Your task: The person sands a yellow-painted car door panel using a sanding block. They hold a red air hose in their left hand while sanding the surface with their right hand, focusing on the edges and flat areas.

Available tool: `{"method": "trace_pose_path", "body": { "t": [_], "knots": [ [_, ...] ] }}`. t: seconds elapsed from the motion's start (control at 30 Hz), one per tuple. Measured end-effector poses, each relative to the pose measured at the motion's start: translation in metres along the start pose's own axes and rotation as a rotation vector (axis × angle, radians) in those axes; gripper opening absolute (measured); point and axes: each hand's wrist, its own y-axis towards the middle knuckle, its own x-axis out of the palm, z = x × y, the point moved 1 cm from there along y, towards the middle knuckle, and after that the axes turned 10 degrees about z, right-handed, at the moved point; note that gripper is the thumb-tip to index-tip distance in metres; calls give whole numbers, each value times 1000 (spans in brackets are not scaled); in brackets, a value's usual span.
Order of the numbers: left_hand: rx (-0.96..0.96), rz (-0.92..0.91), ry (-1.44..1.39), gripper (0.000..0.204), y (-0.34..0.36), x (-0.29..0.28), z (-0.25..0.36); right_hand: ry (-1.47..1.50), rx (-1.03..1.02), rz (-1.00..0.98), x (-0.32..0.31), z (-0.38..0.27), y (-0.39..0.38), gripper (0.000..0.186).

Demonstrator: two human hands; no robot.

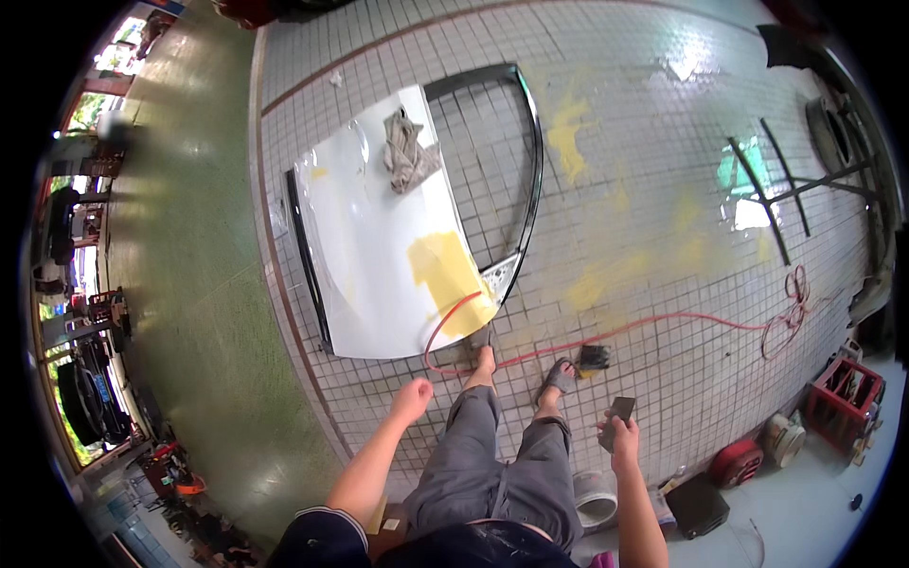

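Note:
A white car door panel (355, 256) lies on the tiled floor in front of me, with a yellow filler patch (443, 270) at its near right corner. A crumpled grey rag (407, 156) rests on its upper part. My right hand (622, 443) grips a dark, flat rectangular block (622, 408), held upright and away from the door; something greyish shows beneath the fingers. Near the door's lower edge, my left hand (411, 400) hangs with its fingers curled in, and no object shows in it. A red hose (606, 333) loops over the door's near corner.
Beside my right foot sits a small dark block with yellow on it (594, 358). A white bucket (595, 500), a black case (698, 505) and a red crate (845, 390) stand at lower right. Dark metal stand bars (757, 201) are farther right. Yellow residue (568, 142) stains the wet tiles.

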Motion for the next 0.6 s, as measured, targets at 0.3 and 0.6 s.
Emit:
{"method": "trace_pose_path", "body": {
  "t": [0.3, 0.6],
  "knots": [
    [96, 91, -56, 14, 110, 72, -3, -39, 122, -104, 141, 120, 57, 26],
    [226, 252, 202, 42, 256, 169, -40, -250, -100, -295, 237, 223, 177, 31]
  ]
}}
